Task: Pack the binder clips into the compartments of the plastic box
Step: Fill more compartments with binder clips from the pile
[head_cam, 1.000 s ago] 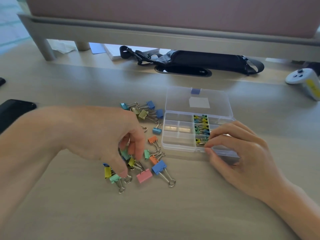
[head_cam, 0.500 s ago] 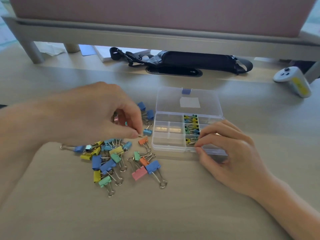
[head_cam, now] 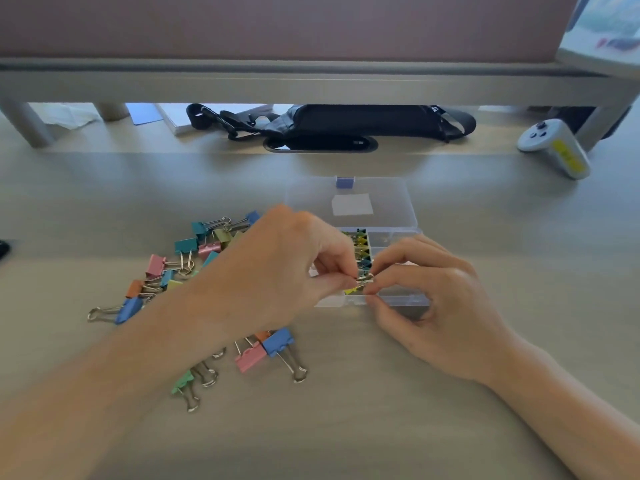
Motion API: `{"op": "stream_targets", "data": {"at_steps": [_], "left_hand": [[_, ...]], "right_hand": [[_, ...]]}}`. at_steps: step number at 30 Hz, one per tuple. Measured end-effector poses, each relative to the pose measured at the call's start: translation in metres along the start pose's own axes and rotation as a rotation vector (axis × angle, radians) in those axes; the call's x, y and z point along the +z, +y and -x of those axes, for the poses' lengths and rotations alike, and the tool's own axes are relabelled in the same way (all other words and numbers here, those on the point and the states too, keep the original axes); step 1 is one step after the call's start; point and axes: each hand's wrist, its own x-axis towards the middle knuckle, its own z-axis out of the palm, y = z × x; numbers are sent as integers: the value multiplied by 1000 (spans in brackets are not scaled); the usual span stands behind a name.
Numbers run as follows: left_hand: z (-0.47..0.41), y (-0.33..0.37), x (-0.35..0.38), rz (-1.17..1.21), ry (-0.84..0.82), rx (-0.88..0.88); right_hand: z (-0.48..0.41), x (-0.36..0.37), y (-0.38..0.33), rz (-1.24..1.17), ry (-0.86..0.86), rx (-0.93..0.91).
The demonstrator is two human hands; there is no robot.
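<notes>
Two-handed, pinches one binder clip (head_cam: 363,280) between left hand (head_cam: 277,271) and right hand (head_cam: 440,306), seemingly to steer it into the plastic box (head_cam: 398,301) row.

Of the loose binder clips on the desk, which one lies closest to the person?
The mint-green clip, lowest in the view. The nearby pink clip and blue clip lie farther up, to its right.

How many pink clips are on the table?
3: left pink clip behind the orange clip; back pink clip by the teal clip; near pink clip touching a blue clip. The left arm may hide more.
</notes>
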Motion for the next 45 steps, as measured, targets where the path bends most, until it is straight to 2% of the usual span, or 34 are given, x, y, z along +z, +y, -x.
{"op": "stream_targets", "data": {"at_steps": [7, 12, 17, 26, 30, 45], "left_hand": [[1, -1, 5, -90, 20, 83], [-1, 2, 10, -251, 32, 141], [-2, 6, 14, -379, 20, 148], [0, -4, 14, -255, 6, 147], [6, -10, 6, -154, -97, 91], [13, -23, -3, -339, -191, 224]], "right_hand": [[0, -4, 1, -40, 14, 63], [-1, -8, -2, -72, 55, 116], [-1, -7, -3, -44, 47, 58], [2, 0, 3, 41, -2, -54], [2, 0, 1, 62, -22, -65], [2, 4, -1, 69, -37, -30]]}}
